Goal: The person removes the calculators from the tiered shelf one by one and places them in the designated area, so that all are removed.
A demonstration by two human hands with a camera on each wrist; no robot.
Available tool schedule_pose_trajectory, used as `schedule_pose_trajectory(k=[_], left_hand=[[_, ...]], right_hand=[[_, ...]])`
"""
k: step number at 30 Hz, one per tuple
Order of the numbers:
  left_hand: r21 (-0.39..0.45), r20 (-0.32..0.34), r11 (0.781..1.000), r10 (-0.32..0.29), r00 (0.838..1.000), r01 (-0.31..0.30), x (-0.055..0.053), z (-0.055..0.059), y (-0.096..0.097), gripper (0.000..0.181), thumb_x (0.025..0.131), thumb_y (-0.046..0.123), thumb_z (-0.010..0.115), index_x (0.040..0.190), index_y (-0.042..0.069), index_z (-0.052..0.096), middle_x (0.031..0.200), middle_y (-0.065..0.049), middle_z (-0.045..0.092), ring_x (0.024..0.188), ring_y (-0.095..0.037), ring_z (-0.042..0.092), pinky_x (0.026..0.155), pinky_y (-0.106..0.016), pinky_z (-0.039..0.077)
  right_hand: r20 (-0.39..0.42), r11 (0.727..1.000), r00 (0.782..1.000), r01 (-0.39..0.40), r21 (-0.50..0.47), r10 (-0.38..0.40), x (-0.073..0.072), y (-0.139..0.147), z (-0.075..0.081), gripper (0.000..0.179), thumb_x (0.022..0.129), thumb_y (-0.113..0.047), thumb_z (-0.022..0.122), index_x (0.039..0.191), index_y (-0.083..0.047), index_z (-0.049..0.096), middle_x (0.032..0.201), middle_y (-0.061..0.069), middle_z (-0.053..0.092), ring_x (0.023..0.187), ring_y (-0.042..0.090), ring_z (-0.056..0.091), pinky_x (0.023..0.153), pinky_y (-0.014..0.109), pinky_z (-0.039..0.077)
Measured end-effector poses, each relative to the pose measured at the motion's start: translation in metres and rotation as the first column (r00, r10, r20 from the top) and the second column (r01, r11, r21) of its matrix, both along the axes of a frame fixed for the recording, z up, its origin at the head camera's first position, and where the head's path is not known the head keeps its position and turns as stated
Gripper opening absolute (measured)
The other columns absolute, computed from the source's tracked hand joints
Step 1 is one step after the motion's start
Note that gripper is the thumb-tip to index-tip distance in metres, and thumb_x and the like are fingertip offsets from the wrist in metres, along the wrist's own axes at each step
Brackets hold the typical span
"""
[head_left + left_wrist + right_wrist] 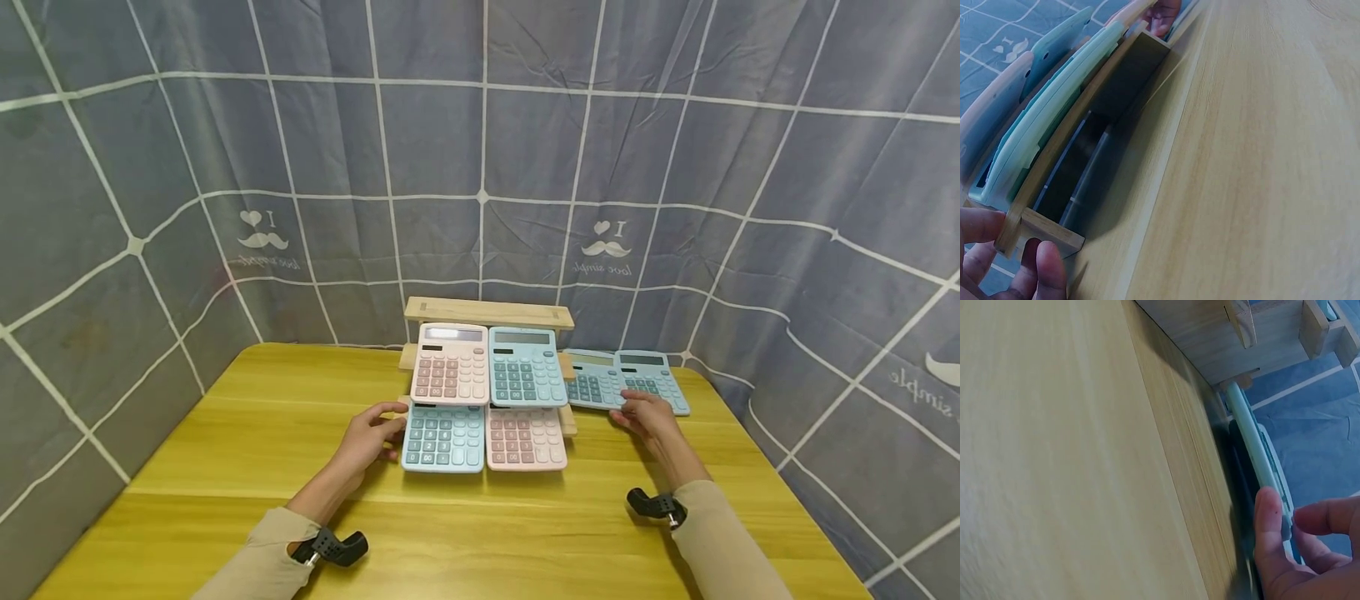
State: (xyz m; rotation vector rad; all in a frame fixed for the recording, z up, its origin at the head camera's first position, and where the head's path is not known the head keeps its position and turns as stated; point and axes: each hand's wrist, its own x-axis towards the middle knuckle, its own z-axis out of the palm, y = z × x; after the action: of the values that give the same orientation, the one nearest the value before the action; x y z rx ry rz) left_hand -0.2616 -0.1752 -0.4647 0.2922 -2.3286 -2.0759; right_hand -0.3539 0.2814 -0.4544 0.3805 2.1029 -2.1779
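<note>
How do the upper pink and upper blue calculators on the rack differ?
Place: the pink calculator sits left of the blue calculator in the head view. Screen: the pink calculator's catches bright glare; the blue calculator's looks dark. Both are on the upper part of the rack, with similar key layouts.
</note>
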Motion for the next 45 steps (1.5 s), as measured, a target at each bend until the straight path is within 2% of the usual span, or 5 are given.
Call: schedule_pose_trajectory(k=[4,8,13,23,45], left_hand=[[0.001,0.006,1.0,-0.002,1.0,0.002,0.002,-0.005,0.001,0.027,0.098,0.012,0.061,0.125,0.006,0.064,0.101,-0.013,0.066,0.079,-0.02,0.06,0.058,-0.028,0.053],[0.001,0.009,1.0,-0.006,1.0,0.006,0.004,-0.007,0.002,0.028,0.099,0.013,0.06,0.125,0.006,0.064,0.099,-0.012,0.066,0.078,-0.02,0.06,0.058,-0.028,0.053],[0.0,0.01,1.0,-0.006,1.0,0.006,0.001,-0.004,0.0,0.028,0.099,0.014,0.06,0.126,0.007,0.063,0.1,-0.012,0.067,0.079,-0.02,0.061,0.059,-0.028,0.054],[-0.01,0.005,1.0,-0.024,1.0,0.024,0.0,-0.001,-0.003,0.029,0.1,0.016,0.061,0.127,0.007,0.063,0.101,-0.012,0.067,0.081,-0.02,0.061,0.06,-0.028,0.055],[-0.009,0.015,1.0,-0.01,1.0,0.01,0.002,0.003,-0.001,0.03,0.1,0.016,0.061,0.128,0.007,0.063,0.103,-0.012,0.065,0.083,-0.022,0.06,0.06,-0.028,0.054]], right_hand=[[0.003,1.0,1.0,0.011,-0.013,-0.011,0.002,0.002,-0.004,0.055,0.095,0.007,0.049,0.148,0.013,0.036,0.137,0.033,0.047,0.074,0.01,0.07,0.079,0.024,0.06],[0.011,1.0,1.0,0.018,-0.017,-0.018,0.005,0.004,-0.005,0.056,0.096,0.006,0.047,0.149,0.014,0.033,0.155,0.033,0.032,0.074,0.007,0.07,0.079,0.022,0.059],[0.024,0.998,0.999,0.037,-0.049,-0.036,0.004,0.003,0.002,0.06,0.098,0.004,0.047,0.153,0.013,0.024,0.16,0.027,0.029,0.075,0.006,0.071,0.084,0.022,0.058],[0.062,0.997,0.995,0.077,-0.017,-0.076,0.002,0.004,0.005,0.061,0.098,0.0,0.049,0.154,0.009,0.026,0.16,0.028,0.028,0.076,0.006,0.071,0.086,0.024,0.058],[0.069,0.994,0.992,0.103,-0.022,-0.101,0.012,0.003,0.009,0.066,0.091,0.015,0.05,0.151,0.014,0.025,0.158,0.029,0.031,0.074,0.006,0.072,0.082,0.02,0.058]])
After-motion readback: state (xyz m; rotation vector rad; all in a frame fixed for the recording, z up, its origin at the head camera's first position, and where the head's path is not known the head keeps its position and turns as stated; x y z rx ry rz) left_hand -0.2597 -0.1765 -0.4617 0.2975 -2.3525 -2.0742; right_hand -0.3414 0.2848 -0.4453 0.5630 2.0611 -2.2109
